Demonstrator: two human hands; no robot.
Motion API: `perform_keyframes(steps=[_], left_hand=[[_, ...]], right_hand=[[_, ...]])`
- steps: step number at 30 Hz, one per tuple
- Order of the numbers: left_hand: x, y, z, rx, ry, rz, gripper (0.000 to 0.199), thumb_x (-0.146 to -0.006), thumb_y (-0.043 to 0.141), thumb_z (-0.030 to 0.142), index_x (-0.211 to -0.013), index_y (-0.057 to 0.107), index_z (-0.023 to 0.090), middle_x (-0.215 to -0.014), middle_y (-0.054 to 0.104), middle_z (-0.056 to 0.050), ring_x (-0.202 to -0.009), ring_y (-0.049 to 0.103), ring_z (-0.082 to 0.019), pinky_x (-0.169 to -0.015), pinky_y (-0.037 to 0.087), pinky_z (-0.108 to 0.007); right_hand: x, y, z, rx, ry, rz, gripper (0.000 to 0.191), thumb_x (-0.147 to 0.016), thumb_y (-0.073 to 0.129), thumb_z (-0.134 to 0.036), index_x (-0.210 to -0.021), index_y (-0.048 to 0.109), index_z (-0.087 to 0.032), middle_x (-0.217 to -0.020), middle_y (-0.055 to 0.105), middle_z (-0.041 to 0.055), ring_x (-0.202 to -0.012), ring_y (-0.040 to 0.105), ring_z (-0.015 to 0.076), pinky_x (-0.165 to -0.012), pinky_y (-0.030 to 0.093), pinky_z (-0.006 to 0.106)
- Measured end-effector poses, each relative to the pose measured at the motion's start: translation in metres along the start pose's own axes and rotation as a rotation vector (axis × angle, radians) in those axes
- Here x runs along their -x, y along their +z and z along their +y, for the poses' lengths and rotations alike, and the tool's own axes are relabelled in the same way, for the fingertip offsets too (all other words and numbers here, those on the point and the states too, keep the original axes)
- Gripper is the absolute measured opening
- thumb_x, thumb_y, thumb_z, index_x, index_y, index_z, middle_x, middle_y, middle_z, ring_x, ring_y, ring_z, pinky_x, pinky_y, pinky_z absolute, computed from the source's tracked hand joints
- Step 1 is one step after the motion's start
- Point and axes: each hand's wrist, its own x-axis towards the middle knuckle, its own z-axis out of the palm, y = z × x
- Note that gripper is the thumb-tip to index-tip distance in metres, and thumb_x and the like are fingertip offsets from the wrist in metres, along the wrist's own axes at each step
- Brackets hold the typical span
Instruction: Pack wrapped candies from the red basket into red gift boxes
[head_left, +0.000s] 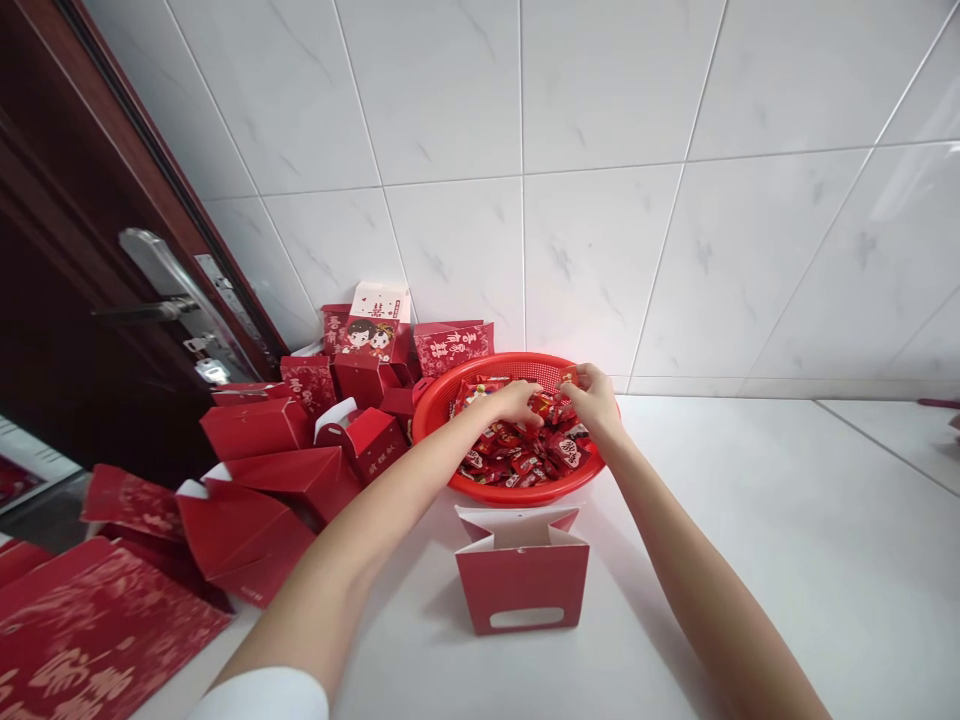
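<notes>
A red plastic basket [431,408] full of small red-wrapped candies [517,465] stands against the wall. My left hand [516,402] reaches into it from the left, thumb and fingers apart just over the candies. At the basket's right side, my right hand [594,402] pinches a small red candy packet [568,376] between thumb and fingers. In front of the basket, an upright red paper gift box [523,590] has its top flaps open and an oval window low on its front. The candies under my left hand are partly hidden.
Several red gift boxes [262,430] crowd the left side, some with open flaps. One printed box [377,325] with cartoon figures leans by the wall. A dark door [75,250] with a metal handle [176,290] is at far left. White tiles [600,240] rise behind the white tabletop [772,520].
</notes>
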Motion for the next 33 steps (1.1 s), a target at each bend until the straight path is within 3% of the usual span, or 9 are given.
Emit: perform_keyframes(steps=[5, 8, 13, 18, 22, 24, 27, 30, 33], left_hand=[[0.004, 0.002, -0.005, 0.144, -0.024, 0.125, 0.035, -0.062, 0.087, 0.035, -0.089, 0.07, 0.019, -0.099, 0.072, -0.005, -0.101, 0.066, -0.03, -0.078, 0.046, -0.03], [0.01, -0.004, -0.01, 0.428, 0.009, 0.286, 0.042, -0.062, 0.087, 0.05, -0.068, 0.058, 0.019, -0.071, 0.062, 0.001, -0.075, 0.061, -0.022, -0.064, 0.04, -0.028], [0.015, -0.01, -0.007, 0.951, 0.144, 0.404, 0.055, -0.054, 0.088, 0.06, -0.074, 0.062, 0.016, -0.071, 0.064, 0.001, -0.068, 0.057, -0.015, -0.064, 0.042, -0.027], [0.014, -0.009, -0.004, 1.137, 0.138, 0.407, 0.054, -0.056, 0.086, 0.061, -0.071, 0.066, 0.014, -0.069, 0.066, -0.001, -0.067, 0.057, -0.014, -0.063, 0.043, -0.028], [0.01, -0.009, -0.01, 1.156, 0.113, 0.395, 0.051, -0.055, 0.087, 0.06, -0.065, 0.065, 0.015, -0.066, 0.064, -0.001, -0.065, 0.056, -0.014, -0.063, 0.043, -0.028], [0.006, -0.01, -0.016, 1.134, 0.111, 0.441, 0.048, -0.064, 0.082, 0.061, -0.068, 0.067, 0.016, -0.071, 0.068, -0.003, -0.07, 0.06, -0.016, -0.068, 0.046, -0.03], [0.001, -0.009, -0.031, 0.899, -0.022, 0.537, 0.036, -0.076, 0.074, 0.052, -0.068, 0.067, 0.018, -0.075, 0.07, -0.004, -0.076, 0.064, -0.02, -0.075, 0.047, -0.032], [-0.001, -0.002, -0.048, 0.548, -0.202, 0.449, 0.023, -0.072, 0.076, 0.036, -0.059, 0.064, 0.02, -0.066, 0.068, -0.003, -0.074, 0.063, -0.022, -0.073, 0.045, -0.033], [-0.001, 0.008, -0.059, 0.481, -0.221, 0.342, 0.025, -0.061, 0.082, 0.026, -0.05, 0.06, 0.021, -0.053, 0.06, -0.002, -0.07, 0.063, -0.024, -0.071, 0.044, -0.034]], right_hand=[[0.003, 0.001, -0.006, -0.014, 0.085, 0.047, 0.017, -0.07, 0.056, -0.021, -0.086, 0.051, -0.023, -0.074, 0.061, -0.0017, -0.062, 0.06, 0.016, -0.051, 0.047, 0.027], [0.004, 0.001, -0.006, 0.014, 0.079, 0.054, 0.021, -0.068, 0.065, -0.025, -0.085, 0.053, -0.023, -0.069, 0.057, -0.0041, -0.057, 0.056, 0.0146, -0.051, 0.044, 0.027], [0.01, -0.001, -0.013, 0.0, 0.091, -0.16, 0.036, -0.064, 0.079, -0.042, -0.087, 0.061, -0.021, -0.066, 0.057, -0.0036, -0.051, 0.049, 0.0128, -0.05, 0.039, 0.028], [0.011, -0.003, -0.015, -0.033, -0.012, -0.248, 0.041, -0.063, 0.081, -0.049, -0.084, 0.065, -0.019, -0.066, 0.059, -0.0023, -0.057, 0.048, 0.0132, -0.055, 0.037, 0.028], [0.008, -0.002, -0.01, -0.015, -0.077, -0.232, 0.038, -0.063, 0.08, -0.047, -0.083, 0.065, -0.018, -0.075, 0.064, 0.0004, -0.064, 0.055, 0.016, -0.059, 0.041, 0.029], [0.007, -0.001, -0.008, 0.013, -0.089, -0.185, 0.034, -0.065, 0.077, -0.042, -0.086, 0.065, -0.019, -0.078, 0.066, 0.0015, -0.068, 0.06, 0.018, -0.061, 0.045, 0.03], [0.009, -0.001, -0.01, 0.078, -0.014, -0.114, 0.026, -0.068, 0.072, -0.034, -0.087, 0.061, -0.021, -0.073, 0.068, 0.0009, -0.061, 0.062, 0.0185, -0.056, 0.046, 0.03], [0.01, -0.001, -0.011, 0.187, 0.069, -0.089, 0.019, -0.068, 0.069, -0.029, -0.082, 0.058, -0.022, -0.063, 0.065, -0.0011, -0.053, 0.058, 0.0171, -0.047, 0.04, 0.027], [0.009, -0.001, -0.009, 0.262, 0.08, -0.087, 0.017, -0.067, 0.069, -0.025, -0.078, 0.057, -0.022, -0.064, 0.066, -0.0002, -0.056, 0.059, 0.0169, -0.047, 0.037, 0.026]])
